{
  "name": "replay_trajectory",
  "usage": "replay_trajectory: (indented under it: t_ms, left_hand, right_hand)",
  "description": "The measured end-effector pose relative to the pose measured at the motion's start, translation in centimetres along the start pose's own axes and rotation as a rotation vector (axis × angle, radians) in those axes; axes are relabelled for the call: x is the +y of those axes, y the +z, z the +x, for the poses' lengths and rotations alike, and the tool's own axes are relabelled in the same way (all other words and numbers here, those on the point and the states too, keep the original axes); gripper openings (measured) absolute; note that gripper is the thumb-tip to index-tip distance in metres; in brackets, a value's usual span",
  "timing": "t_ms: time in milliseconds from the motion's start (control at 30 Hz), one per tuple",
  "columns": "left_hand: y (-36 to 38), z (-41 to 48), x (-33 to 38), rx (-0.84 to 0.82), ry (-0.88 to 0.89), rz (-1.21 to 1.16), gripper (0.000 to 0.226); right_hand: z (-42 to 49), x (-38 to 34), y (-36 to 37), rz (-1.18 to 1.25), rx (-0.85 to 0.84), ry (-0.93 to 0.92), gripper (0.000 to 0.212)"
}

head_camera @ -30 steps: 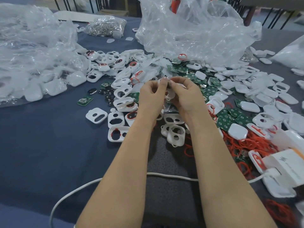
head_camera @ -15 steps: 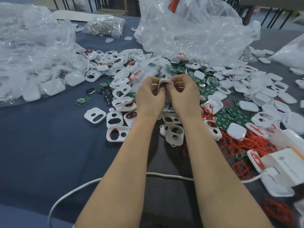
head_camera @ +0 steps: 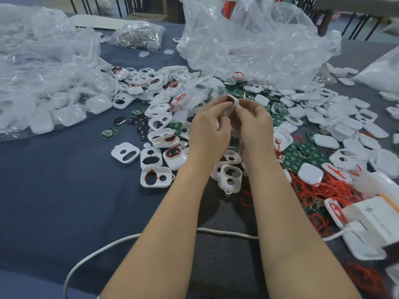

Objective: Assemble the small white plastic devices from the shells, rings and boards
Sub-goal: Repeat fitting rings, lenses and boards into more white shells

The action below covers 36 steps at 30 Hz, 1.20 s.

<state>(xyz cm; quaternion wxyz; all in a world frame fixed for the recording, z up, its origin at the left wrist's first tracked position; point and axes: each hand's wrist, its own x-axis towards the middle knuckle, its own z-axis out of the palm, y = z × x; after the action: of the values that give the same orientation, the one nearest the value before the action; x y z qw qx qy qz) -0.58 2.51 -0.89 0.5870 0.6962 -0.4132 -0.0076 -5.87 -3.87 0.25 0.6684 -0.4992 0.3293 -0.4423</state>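
Shells (head_camera: 125,152) heaped across the middle of the table (head_camera: 54,190), spreading to the right edge. Boards (head_camera: 292,162) mixed in right of centre. Rings (head_camera: 319,188) before them, by the box (head_camera: 377,219) at the right edge. Bag (head_camera: 43,67) at far-left corner, second bag (head_camera: 248,39) at far edge. Cable (head_camera: 226,233) along near edge.

Left hand (head_camera: 208,126) and right hand (head_camera: 254,124) pinch one white shell (head_camera: 232,102) between them above the blue tablecloth (head_camera: 54,190). White shells (head_camera: 151,157), green boards (head_camera: 302,154), red rings (head_camera: 319,188) lie scattered beneath; clear plastic bag (head_camera: 248,39) behind.
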Motion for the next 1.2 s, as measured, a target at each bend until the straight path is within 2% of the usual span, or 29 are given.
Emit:
replay_trajectory:
  t_ms: [67, 167, 267, 367, 533, 633, 700, 833, 900, 967, 1033, 1067, 1133, 1200]
  left_hand:
    - [-0.2, 0.0, 0.0, 0.011, -0.014, -0.015, 0.039]
    - [-0.3, 0.0, -0.2, 0.012, -0.004, 0.003, 0.042]
    - [-0.2, 0.0, -0.1, 0.017, -0.014, -0.029, 0.040]
    - [-0.3, 0.1, 0.2, 0.120, -0.064, -0.094, 0.039]
    - [-1.1, 0.5, -0.1, 0.307, -0.262, -0.262, 0.032]
    - [-1.2, 0.3, -0.1, 0.312, -0.238, -0.242, 0.026]
    - [-0.9, 0.3, -0.2, 0.226, -0.197, -0.218, 0.022]
    - [-0.3, 0.4, -0.2, -0.014, -0.204, -0.267, 0.029]
    - [-0.4, 0.6, -0.4, -0.013, -0.239, -0.322, 0.032]
    - [-0.9, 0.8, -0.6, 0.028, -0.324, -0.426, 0.031]
    - [-1.5, 1.1, -1.0, 0.069, -0.426, -0.553, 0.029]
    - [-1.6, 1.2, -1.1, 0.094, -0.466, -0.602, 0.026]
    - [-1.8, 1.3, -1.1, 0.144, -0.513, -0.637, 0.015]
    - [-2.0, 1.4, -1.1, 0.198, -0.524, -0.625, 0.009]
  right_hand:
    - [0.1, 0.0, -0.2, 0.104, -0.014, 0.026, 0.007]
    - [0.2, 0.3, -0.4, -0.022, -0.056, -0.069, 0.005]
    - [0.2, 0.5, -0.4, -0.075, -0.022, -0.112, 0.010]
    - [0.3, 0.3, -0.3, 0.032, -0.010, -0.051, 0.014]
    - [0.3, 0.0, -0.3, 0.247, -0.040, 0.056, 0.015]
    - [0.2, -0.1, -0.3, 0.270, -0.053, 0.053, 0.016]
    - [0.1, 0.0, -0.4, 0.153, -0.049, -0.031, 0.014]
    - [-0.5, 0.1, 0.0, -0.323, -0.055, -0.346, 0.008]
    - [-1.1, 0.0, 0.6, -0.546, -0.079, -0.505, 0.010]
    - [-1.5, -0.3, 1.0, -0.712, -0.169, -0.586, 0.016]
    - [-1.7, -0.9, 1.1, -0.804, -0.293, -0.555, 0.028]
    - [-1.7, -1.2, 0.9, -0.775, -0.338, -0.492, 0.034]
    - [-1.7, -2.0, 0.4, -0.587, -0.373, -0.307, 0.035]
    - [-1.6, -2.7, -0.3, -0.425, -0.340, -0.169, 0.029]
